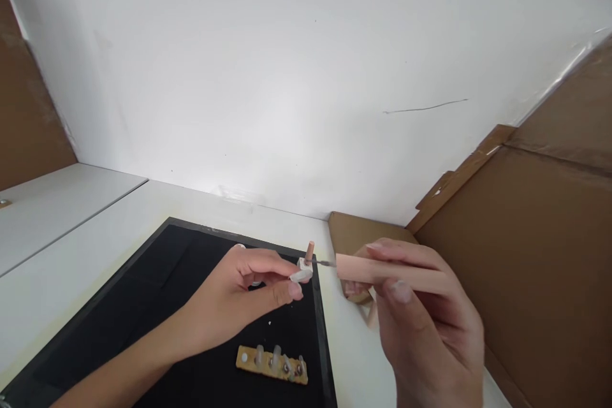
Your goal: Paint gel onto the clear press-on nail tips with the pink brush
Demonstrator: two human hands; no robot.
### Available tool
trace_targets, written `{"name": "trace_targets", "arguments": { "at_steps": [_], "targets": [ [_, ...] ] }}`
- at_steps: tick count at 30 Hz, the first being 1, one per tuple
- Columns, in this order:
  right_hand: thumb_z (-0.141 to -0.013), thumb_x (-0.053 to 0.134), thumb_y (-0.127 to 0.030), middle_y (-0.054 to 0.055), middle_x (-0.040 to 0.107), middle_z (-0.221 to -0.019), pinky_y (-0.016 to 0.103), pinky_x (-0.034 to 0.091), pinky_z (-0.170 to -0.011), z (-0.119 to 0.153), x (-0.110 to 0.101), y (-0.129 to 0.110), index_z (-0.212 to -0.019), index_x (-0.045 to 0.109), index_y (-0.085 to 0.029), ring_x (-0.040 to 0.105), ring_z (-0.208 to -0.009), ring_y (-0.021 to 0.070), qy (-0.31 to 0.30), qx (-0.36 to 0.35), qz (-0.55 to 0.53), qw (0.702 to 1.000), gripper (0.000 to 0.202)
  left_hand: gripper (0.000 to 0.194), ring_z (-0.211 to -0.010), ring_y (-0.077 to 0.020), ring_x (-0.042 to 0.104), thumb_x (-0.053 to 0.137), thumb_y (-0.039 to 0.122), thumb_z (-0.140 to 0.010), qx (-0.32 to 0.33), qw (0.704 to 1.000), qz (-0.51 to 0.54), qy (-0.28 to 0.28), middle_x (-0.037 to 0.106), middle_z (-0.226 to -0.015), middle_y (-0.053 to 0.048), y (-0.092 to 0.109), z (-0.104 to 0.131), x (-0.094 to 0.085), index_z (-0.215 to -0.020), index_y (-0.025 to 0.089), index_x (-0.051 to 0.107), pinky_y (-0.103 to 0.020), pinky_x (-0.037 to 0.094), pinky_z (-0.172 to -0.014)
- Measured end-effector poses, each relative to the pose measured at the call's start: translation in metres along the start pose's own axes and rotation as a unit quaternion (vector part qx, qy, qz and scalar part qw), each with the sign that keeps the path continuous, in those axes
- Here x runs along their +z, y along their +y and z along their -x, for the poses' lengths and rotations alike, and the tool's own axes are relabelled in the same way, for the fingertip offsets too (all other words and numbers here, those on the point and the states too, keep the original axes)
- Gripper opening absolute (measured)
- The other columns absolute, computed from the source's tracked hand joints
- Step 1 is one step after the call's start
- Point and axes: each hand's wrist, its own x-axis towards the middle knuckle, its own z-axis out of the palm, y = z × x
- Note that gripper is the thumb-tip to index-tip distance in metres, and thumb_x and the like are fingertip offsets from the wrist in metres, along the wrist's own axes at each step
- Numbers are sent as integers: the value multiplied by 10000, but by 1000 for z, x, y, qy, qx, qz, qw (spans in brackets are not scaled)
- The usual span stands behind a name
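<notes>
Tool at Small White Piece

Small white piece, with a short copper-toned peg standing on it and a pale, nail-shaped tip at its near side, is held above the far right edge of a black mat. The left hand pinches it, thumb and fingers nearly together. The right hand is closed around the tool's flat, pinkish handle; its thin dark end points left, reaching the foot of the peg, though contact cannot be told.

Nearer, on the mat, lies a tan strip bearing a white dot at its left end and four clear pieces. The mat lies on a white desk. Beyond the right hand sits a cardboard box, against a white wall marked by a dark line.
</notes>
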Motion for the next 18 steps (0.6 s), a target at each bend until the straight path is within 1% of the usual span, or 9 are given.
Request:
{"name": "trace_targets", "arguments": {
  "at_steps": [3, 6, 9, 11, 13, 14, 15, 16, 18],
  "targets": [
    [-908, 563, -280, 40, 635, -888, 314, 469, -524, -4, -4, -1, -965, 687, -275, 575, -578, 143, -47, -9, -38, 998, 136, 109, -626, -105, 536, 653, 193, -825, -15, 1000, 22, -14, 650, -680, 3, 3, 4, -5, -794, 204, 757, -226, 396, -570],
    [-916, 545, -318, 13, 597, -740, 333, 454, -566, -9, -5, -1, -1031, 655, -275, 565, -582, 156, -93, 7, -86, 992, 165, 125, -627, -93, 511, 649, 166, -824, -10, 1000, 15, -18, 627, -692, 13, 6, 5, -10, -814, 220, 761, -216, 382, -564],
    [-894, 567, -365, 6, 557, -666, 340, 439, -593, -13, -2, 2, -920, 643, -280, 550, -664, 192, -129, 11, -102, 986, 117, 142, -648, -86, 508, 636, 180, -843, -11, 1000, -2, -22, 612, -706, 23, 7, 5, -12, -825, 245, 761, -204, 378, -581],
    [-886, 576, -366, -2, 501, -635, 327, 421, -576, -14, 1, 5, -817, 622, -264, 509, -657, 188, -126, 0, -101, 987, 131, 140, -655, -84, 505, 636, 201, -850, -8, 999, -28, -15, 615, -717, 27, 7, 4, -13, -858, 265, 760, -196, 368, -578],
    [-898, 567, -326, -15, 443, -605, 316, 405, -569, -12, 5, 9, -772, 606, -248, 471, -628, 172, -116, -8, -95, 989, 153, 144, -664, -86, 508, 639, 204, -849, 1, 999, -51, -5, 630, -735, 27, 7, 4, -14, -888, 275, 758, -196, 363, -576],
    [-902, 563, -309, -15, 449, -618, 315, 405, -573, -10, 6, 10, -802, 615, -250, 466, -626, 167, -116, -8, -91, 989, 128, 148, -668, -88, 511, 640, 199, -847, 7, 998, -58, -2, 638, -745, 25, 7, 4, -14, -895, 275, 758, -197, 363, -579],
    [-903, 565, -301, -8, 477, -650, 317, 410, -580, -8, 7, 11, -868, 627, -259, 474, -637, 166, -118, -2, -84, 989, 83, 151, -673, -90, 514, 636, 194, -849, 11, 998, -63, -1, 644, -752, 23, 7, 4, -15, -895, 272, 758, -199, 364, -583],
    [-901, 570, -302, 1, 508, -692, 322, 419, -589, -7, 8, 12, -956, 630, -273, 488, -653, 168, -119, 6, -78, 990, 86, 155, -677, -93, 518, 629, 192, -853, 15, 998, -68, -4, 648, -759, 20, 7, 4, -15, -893, 268, 758, -202, 365, -586],
    [-893, 581, -323, 17, 547, -757, 332, 435, -604, -4, 8, 12, -1075, 608, -296, 515, -686, 178, -118, 18, -71, 990, 186, 163, -689, -99, 524, 612, 192, -865, 21, 997, -80, -11, 651, -769, 13, 7, 4, -16, -891, 258, 758, -207, 370, -594]
  ]
}}
